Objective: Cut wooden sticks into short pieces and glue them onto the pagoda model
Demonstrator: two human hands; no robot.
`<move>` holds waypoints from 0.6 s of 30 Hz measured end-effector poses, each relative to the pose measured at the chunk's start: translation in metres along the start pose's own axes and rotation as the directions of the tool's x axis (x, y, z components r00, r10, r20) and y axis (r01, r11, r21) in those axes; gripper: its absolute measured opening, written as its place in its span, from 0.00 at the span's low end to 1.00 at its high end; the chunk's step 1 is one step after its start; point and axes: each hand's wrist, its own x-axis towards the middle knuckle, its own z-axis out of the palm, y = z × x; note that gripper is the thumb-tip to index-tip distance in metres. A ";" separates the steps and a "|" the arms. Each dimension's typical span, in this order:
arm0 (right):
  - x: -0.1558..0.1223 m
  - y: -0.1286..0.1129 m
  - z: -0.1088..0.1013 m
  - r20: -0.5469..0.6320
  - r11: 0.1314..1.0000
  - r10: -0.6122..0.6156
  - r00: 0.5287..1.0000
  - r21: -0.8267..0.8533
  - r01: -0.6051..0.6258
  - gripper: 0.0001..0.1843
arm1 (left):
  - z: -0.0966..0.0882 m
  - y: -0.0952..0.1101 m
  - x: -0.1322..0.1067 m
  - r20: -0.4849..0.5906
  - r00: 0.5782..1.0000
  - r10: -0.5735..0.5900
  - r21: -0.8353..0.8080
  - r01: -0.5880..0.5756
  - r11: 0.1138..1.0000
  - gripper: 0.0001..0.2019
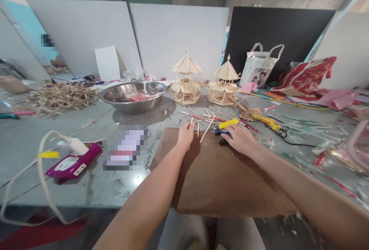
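Observation:
Near the far edge of a brown board (pixel 219 181), my left hand (pixel 186 134) is closed in a pinch on a short wooden stick (pixel 191 120), whose tip sticks up past the fingers. My right hand (pixel 240 138) curls over a tool with dark blue handles (pixel 226 134); its working end is hard to make out. A yellow-handled piece (pixel 228 123) lies just beyond those fingers. Loose wooden sticks (pixel 206 130) and red-patterned strips (pixel 198 117) lie between the hands. Behind them stand two small stick-built pagodas, a taller one (pixel 186 85) and a shorter one (pixel 222 88).
A steel basin (pixel 131 106) holds red-and-clear packets. Left of it is a pile of sticks (pixel 63 98). A phone (pixel 125 148) and a purple power bank (pixel 75 161) with a white cable lie nearer. Rightward are a yellow glue gun (pixel 268 121), plastic scraps and a tote bag (pixel 258 69).

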 end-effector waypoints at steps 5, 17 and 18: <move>0.038 -0.037 -0.009 0.073 0.994 -0.050 0.996 0.103 0.043 0.16 | 0.002 -0.005 0.002 -0.069 0.989 0.130 0.205 -0.113 0.972 0.12; 0.078 -0.080 0.014 0.310 0.956 0.145 0.940 0.202 -0.214 0.20 | 0.001 -0.004 0.004 -0.065 0.996 -0.054 -0.046 0.051 0.998 0.14; 0.077 -0.079 0.013 0.314 0.954 0.144 0.939 0.209 -0.216 0.18 | 0.001 -0.003 0.003 -0.052 0.995 -0.088 -0.105 0.082 0.991 0.14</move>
